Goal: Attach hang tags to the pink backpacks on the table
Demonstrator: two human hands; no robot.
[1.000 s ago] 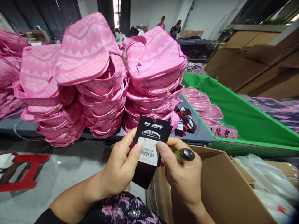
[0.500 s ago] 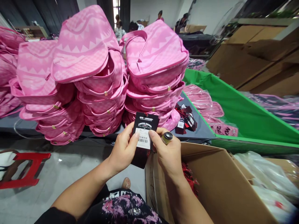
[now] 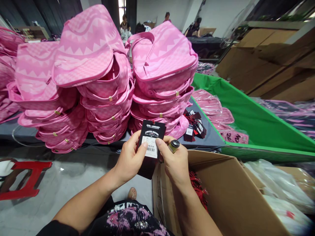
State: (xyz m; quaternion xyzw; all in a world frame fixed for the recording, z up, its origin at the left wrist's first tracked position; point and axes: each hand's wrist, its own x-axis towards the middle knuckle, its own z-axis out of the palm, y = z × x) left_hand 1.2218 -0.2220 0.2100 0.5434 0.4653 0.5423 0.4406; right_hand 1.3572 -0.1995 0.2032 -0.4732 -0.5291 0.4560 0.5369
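Between my two hands is a black hang tag [image 3: 147, 167] with white print and a white barcode sticker. My left hand [image 3: 129, 159] pinches its left edge, thumb on the sticker. My right hand [image 3: 176, 162] grips the right edge with the thumb on the sticker, and also holds a dark-capped, olive-coloured marker-like stick [image 3: 174, 146] in its curled fingers. Beyond the hands, stacked pink backpacks [image 3: 162, 52] with pale jagged patterns stand on a grey-covered table [image 3: 211, 139]. A heap of black tags [image 3: 195, 124] with red cords lies right of the nearest stack.
An open cardboard box [image 3: 221, 193] holding red cords [image 3: 198, 190] stands at my right. Behind it runs a green-walled bin [image 3: 246, 111] with plastic-wrapped pink items [image 3: 209, 101]. A red stool [image 3: 29, 180] is on the floor at left. Other people [image 3: 193, 28] are in the background.
Both hands keep their hold on the tag, with almost no movement. The whole view has shifted slightly, and the background people have changed posture a little.
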